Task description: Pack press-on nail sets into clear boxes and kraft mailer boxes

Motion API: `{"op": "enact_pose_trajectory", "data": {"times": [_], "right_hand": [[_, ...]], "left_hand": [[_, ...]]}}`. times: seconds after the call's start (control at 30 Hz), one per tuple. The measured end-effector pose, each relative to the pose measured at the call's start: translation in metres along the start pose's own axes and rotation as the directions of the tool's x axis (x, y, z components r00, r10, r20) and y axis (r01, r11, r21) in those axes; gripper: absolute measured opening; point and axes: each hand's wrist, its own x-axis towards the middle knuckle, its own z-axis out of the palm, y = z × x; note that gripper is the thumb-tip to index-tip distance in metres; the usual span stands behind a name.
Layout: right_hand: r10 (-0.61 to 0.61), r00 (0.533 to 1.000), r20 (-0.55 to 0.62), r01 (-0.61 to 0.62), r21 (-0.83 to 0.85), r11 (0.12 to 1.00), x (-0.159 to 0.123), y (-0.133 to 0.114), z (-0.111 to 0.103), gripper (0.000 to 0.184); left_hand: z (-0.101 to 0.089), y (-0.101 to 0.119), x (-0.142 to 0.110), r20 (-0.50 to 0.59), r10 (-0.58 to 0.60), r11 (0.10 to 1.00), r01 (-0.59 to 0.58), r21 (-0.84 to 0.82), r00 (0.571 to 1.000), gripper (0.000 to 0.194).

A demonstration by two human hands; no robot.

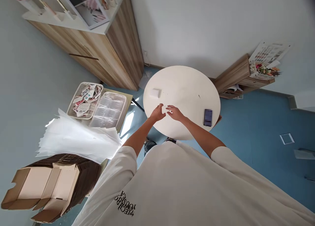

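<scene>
Over the near left part of the round white table (184,84), my left hand (157,113) grips a small white object (164,109) between thumb and fingers. My right hand (175,113) meets it from the other side, with curled fingertips and thumb at its right edge. The object's kind is too small to make out against the pale tabletop. Just beyond my left hand lies a white box-shaped item (155,93). A few tiny dark specks and a small dark mark (199,96) show on the tabletop. Toward the right edge lies a dark blurred-out rectangle (208,117).
Left of the table are a white basket of packets (85,101), a plastic-wrapped tray (108,109), a stack of white sheets (78,137) and open cardboard boxes (49,186). A wooden cabinet (123,38) stands behind; a low wooden shelf (233,75) is at right.
</scene>
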Motion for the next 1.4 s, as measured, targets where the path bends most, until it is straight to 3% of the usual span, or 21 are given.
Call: {"op": "enact_pose_trajectory", "data": {"times": [0.2, 0.5, 0.67, 0.8, 1.03, 1.4], "right_hand": [[0.097, 0.994, 0.047, -0.097, 0.002, 0.995, -0.043, 0.062, -0.018, 0.036], [0.256, 0.965, -0.063, -0.254, 0.045, 0.966, -0.057, 0.099, -0.018, 0.034], [0.286, 0.956, -0.065, -0.285, 0.018, 0.958, -0.050, 0.101, -0.021, 0.034], [0.295, 0.954, -0.045, -0.295, 0.000, 0.955, -0.040, 0.100, -0.029, 0.037], [0.294, 0.951, 0.094, -0.281, -0.130, 0.951, -0.021, 0.096, -0.045, 0.041], [0.320, 0.937, 0.139, -0.282, -0.242, 0.929, -0.018, 0.093, -0.038, 0.045]], "left_hand": [[0.063, 0.024, 0.023, 0.145, -0.074, 0.988, 0.092, -0.121, 0.987, 0.060], [0.110, 0.021, 0.056, 0.246, -0.064, 0.982, 0.104, -0.156, 0.967, 0.046], [0.117, 0.019, 0.063, 0.169, -0.062, 0.985, 0.088, -0.152, 0.984, 0.038], [0.113, 0.021, 0.068, 0.182, -0.216, 0.939, 0.255, -0.231, 0.959, 0.044], [0.105, 0.027, 0.082, 0.223, -0.328, 0.841, 0.391, -0.374, 0.918, 0.048], [0.115, 0.017, 0.085, 0.232, -0.357, 0.719, 0.424, -0.551, 0.905, 0.059]]}}
